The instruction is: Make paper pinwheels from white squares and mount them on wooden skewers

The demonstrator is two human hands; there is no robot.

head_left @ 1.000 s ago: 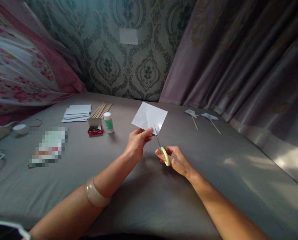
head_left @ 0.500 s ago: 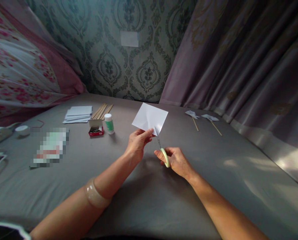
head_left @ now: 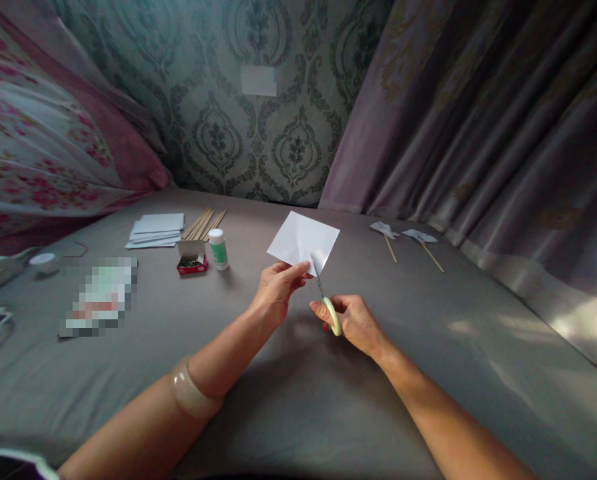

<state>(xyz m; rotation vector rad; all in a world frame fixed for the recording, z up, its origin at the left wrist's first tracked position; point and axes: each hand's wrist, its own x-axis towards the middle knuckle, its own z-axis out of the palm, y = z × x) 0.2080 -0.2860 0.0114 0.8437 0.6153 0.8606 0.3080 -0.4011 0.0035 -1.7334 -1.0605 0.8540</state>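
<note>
A square sheet of white paper (head_left: 303, 238) is pinched at its near edge by my left hand (head_left: 277, 288), the thumb on top. Faint creases run across the sheet. My right hand (head_left: 351, 319) is closed on a pair of scissors (head_left: 333, 317) with pale yellow-green handles. The scissors' blades reach into the near corner of the paper, right beside my left thumb. Both hands are held over the grey sheet (head_left: 298, 387); the fingers under the paper are partly hidden.
On the left are stacked white papers (head_left: 155, 230), wooden sticks (head_left: 201, 223), a small red box (head_left: 192, 261) with dark bits inside, a white-green bottle (head_left: 219, 250), a blurred packet (head_left: 101, 297) and a power strip (head_left: 1, 270). Two paper pinwheels on sticks (head_left: 385, 231) lie right, near the curtain (head_left: 458, 133).
The paper has shifted slightly right and toward me, with my left hand still on it. My right hand and the scissors have barely moved.
</note>
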